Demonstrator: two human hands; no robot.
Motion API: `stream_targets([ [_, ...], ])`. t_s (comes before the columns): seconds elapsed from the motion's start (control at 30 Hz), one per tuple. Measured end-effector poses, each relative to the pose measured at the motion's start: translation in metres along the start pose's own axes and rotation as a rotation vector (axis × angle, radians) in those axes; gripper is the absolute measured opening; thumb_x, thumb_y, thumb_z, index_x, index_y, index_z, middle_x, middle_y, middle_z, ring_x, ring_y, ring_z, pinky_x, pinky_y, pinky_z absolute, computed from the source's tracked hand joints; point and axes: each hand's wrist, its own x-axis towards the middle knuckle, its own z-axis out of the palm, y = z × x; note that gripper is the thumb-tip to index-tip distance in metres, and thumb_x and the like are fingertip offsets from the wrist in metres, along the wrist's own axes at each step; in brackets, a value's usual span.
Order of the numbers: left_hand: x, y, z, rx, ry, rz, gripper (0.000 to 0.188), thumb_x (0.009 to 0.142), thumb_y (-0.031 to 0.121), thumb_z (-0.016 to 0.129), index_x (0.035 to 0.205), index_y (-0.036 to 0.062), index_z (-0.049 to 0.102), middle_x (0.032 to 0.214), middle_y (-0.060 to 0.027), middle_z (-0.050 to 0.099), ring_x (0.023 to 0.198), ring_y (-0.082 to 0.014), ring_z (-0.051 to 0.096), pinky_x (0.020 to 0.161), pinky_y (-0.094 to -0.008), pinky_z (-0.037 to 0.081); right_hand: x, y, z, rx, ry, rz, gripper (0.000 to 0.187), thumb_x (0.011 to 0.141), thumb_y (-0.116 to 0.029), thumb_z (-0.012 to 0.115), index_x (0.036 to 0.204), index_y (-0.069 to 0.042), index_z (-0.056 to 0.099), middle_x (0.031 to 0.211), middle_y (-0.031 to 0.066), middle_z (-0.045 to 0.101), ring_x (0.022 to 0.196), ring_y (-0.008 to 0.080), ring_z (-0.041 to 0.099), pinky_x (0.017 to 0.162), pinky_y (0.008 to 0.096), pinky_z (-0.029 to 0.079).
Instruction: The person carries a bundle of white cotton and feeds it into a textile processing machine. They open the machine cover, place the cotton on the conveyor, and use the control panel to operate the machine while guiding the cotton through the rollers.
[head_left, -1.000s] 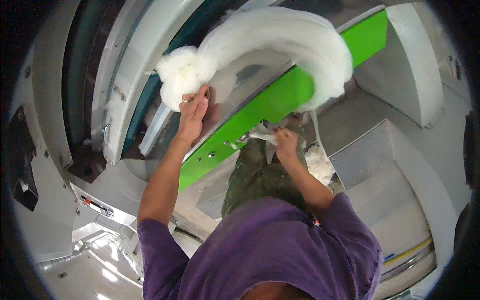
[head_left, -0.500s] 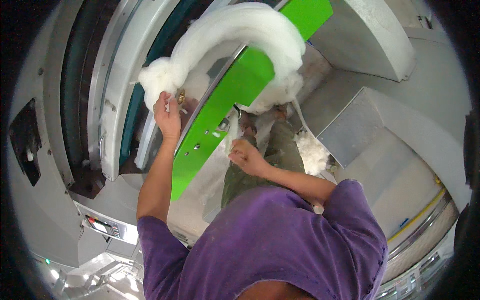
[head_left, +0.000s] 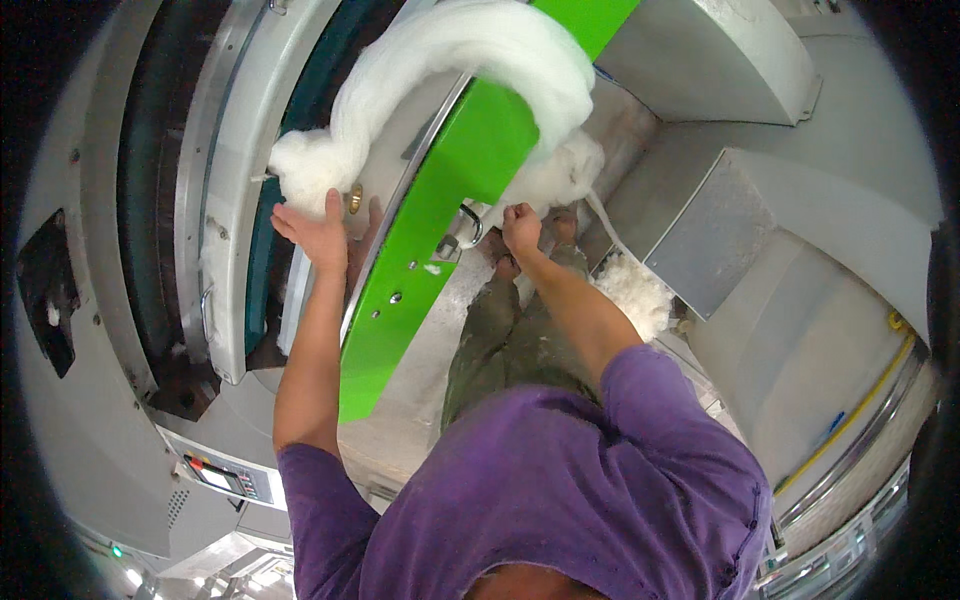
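Observation:
A thick rope of white fibre (head_left: 450, 40) arches over the green panel (head_left: 490, 150). Its left end gathers into a fluffy clump (head_left: 310, 160) beside a small round brass fitting (head_left: 354, 198). Just below that clump, my left hand (head_left: 315, 235) is open with its fingers spread. My right hand (head_left: 520, 228) is closed, right of the black curved handle (head_left: 470, 222) on the panel, against the lower end of the fibre (head_left: 560, 175). What its fingers hold, if anything, I cannot make out.
Grey machine housing (head_left: 75, 300) stands at the left, with a control panel (head_left: 225, 478) at its lower side. Loose white fibre (head_left: 635, 295) lies in a heap right of my legs. A grey box-like cover (head_left: 715, 230) and a yellow strip (head_left: 850, 415) are at the right.
My right hand has moved up and away from me, to the fibre's lower end. My left hand has shifted slightly left, its fingers spreading wider beneath the clump.

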Motion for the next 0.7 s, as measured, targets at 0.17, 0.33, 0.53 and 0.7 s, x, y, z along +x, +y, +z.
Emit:
stream_targets([
  [0.17, 0.024, -0.017, 0.013, 0.127, -0.136, -0.051, 0.082, 0.075, 0.041, 0.071, 0.131, -0.0088, 0.038, 0.136, -0.0332, 0.032, 0.129, -0.0409, 0.031, 0.104, -0.0423, 0.030, -0.053, 0.022, 0.024, -0.454, -1.261, -0.744, 0.017, 0.075, -0.016, 0.061, 0.085, -0.002, 0.064, 0.080, 0.0196, 0.064, 0.079, 0.0377, 0.063, 0.068, 0.0435, 0.051],
  [0.33, 0.030, -0.022, 0.022, -0.073, -0.313, 0.008, 0.040, 0.076, 0.020, 0.068, 0.105, -0.0061, 0.062, 0.101, -0.0195, 0.067, 0.095, -0.0292, 0.064, 0.085, -0.0359, 0.047, -0.016, 0.114, 0.017, -0.761, -0.638, -0.326, 0.015, 0.074, -0.016, 0.058, 0.079, -0.004, 0.066, 0.081, 0.0164, 0.065, 0.079, 0.0363, 0.063, 0.074, 0.0422, 0.051],
  [0.53, 0.022, 0.027, -0.010, -0.263, -0.289, -0.005, 0.028, 0.077, 0.009, 0.065, 0.102, -0.0050, 0.063, 0.099, -0.0158, 0.068, 0.094, -0.0230, 0.065, 0.083, -0.0333, 0.047, 0.116, 0.071, -0.092, -0.635, 0.208, 0.095, 0.053, 0.077, -0.025, 0.068, 0.116, 0.004, 0.049, 0.112, 0.0231, 0.056, 0.104, 0.0360, 0.056, 0.089, 0.0431, 0.045],
  [0.7, -0.069, 0.126, -0.052, -0.546, -0.474, 0.124, 0.027, 0.081, 0.013, 0.067, 0.103, -0.0024, 0.064, 0.103, -0.0144, 0.068, 0.096, -0.0218, 0.065, 0.083, -0.0345, 0.049, 0.044, -0.135, -0.158, 0.465, 0.104, -0.256, 0.065, 0.084, -0.030, 0.066, 0.132, 0.003, 0.038, 0.123, 0.0163, 0.054, 0.111, 0.0280, 0.054, 0.093, 0.0399, 0.043],
])
